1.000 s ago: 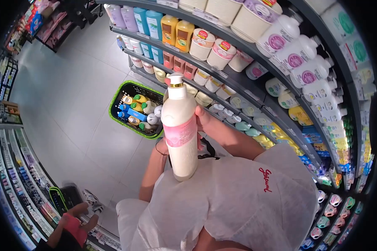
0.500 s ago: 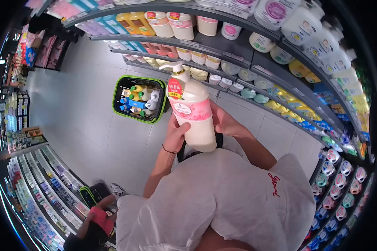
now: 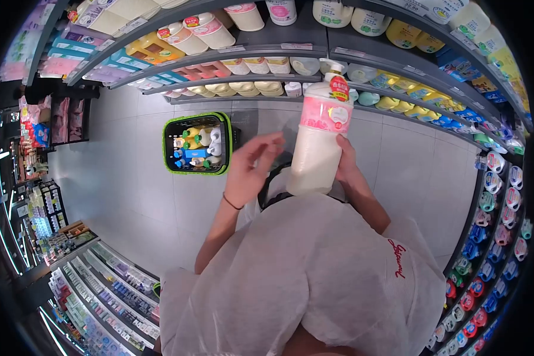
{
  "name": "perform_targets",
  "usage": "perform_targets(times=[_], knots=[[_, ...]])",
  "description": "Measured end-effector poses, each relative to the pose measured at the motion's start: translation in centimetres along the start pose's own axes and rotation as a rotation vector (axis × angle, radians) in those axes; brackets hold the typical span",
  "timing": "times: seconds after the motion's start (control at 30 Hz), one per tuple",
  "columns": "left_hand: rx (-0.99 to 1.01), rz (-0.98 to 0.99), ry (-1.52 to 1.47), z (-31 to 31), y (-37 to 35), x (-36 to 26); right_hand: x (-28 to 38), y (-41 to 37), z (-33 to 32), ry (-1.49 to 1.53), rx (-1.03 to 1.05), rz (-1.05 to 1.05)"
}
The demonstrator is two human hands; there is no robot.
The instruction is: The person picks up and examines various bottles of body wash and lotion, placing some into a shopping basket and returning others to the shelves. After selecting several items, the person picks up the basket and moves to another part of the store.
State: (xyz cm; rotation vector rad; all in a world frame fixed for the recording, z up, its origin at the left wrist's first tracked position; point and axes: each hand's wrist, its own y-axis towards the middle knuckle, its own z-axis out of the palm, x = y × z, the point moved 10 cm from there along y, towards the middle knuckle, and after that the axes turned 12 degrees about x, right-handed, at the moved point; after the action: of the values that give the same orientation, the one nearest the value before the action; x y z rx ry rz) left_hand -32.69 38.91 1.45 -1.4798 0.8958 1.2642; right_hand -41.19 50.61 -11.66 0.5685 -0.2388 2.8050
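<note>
A large cream-coloured pump bottle [image 3: 317, 157] with a pink floral label and a red tag at its neck is held upright, slightly tilted, in front of my body. My right hand [image 3: 346, 159] grips it from the right side, with most fingers hidden behind it. To the left of the bottle, my left hand [image 3: 252, 169] is off it, fingers loosely bent and apart, holding nothing. Beyond that hand on the floor stands a black shopping basket with a green rim [image 3: 226, 142], with several bottles and a blue box [image 3: 196, 153] inside.
Shelves [image 3: 267, 44] of bottles curve across the front, with a price-tag edge close beyond the pump. Racks of detergent bottles [image 3: 486, 237] rise on the right. Small boxed goods fill a shelf unit [image 3: 110, 291] at lower left. Grey tiled floor [image 3: 130, 172] lies around the basket.
My left hand has come off the bottle and moved slightly left. The bottle, in my right hand, has shifted right and turned. The other person at lower left has gone out of view.
</note>
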Motion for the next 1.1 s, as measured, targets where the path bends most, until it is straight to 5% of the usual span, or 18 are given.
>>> perform_targets(times=[0.17,0.2,0.23,0.43,0.57,0.8,0.87,0.9,0.97,1.0,1.07,1.1], knots=[[-0.288,0.828,0.292,-3.6,-8.0,-19.6,1.6,-1.4,-2.1,0.013,0.055,-0.063],[-0.353,0.954,0.259,-3.6,-10.2,-22.4,1.7,-1.6,-2.5,0.02,0.043,-0.059],[-0.318,1.157,-0.195,-5.2,-12.7,-23.0,2.1,-1.7,-2.5,-0.023,0.047,-0.079],[0.204,1.473,-0.058,0.9,-15.7,-30.9,2.2,-2.5,-2.4,-0.153,-0.038,-0.109],[0.402,1.194,0.255,3.5,-13.3,-30.2,2.6,-2.2,-2.0,-0.179,-0.041,-0.108],[0.184,1.175,0.482,4.0,-13.5,-28.7,3.5,-2.5,-2.2,-0.196,-0.025,-0.128],[-0.085,1.635,-0.307,-0.6,-15.8,-27.5,3.5,-2.5,-2.0,-0.208,-0.026,-0.13],[-0.079,1.631,-0.313,-0.9,-15.3,-27.5,3.4,-2.5,-2.2,-0.206,-0.033,-0.135],[-0.776,1.968,0.002,-1.7,-20.2,-25.0,4.1,-2.8,-2.4,-0.126,-0.004,-0.216],[-0.765,1.956,-0.009,-1.6,-20.1,-24.5,4.5,-3.0,-2.7,-0.119,-0.019,-0.223],[0.369,1.272,-0.181,3.0,-12.3,-26.8,3.9,-3.0,-2.8,-0.086,-0.023,-0.178],[0.435,1.142,-0.065,-0.4,-14.1,-29.0,3.7,-3.1,-2.7,-0.068,-0.026,-0.183]])
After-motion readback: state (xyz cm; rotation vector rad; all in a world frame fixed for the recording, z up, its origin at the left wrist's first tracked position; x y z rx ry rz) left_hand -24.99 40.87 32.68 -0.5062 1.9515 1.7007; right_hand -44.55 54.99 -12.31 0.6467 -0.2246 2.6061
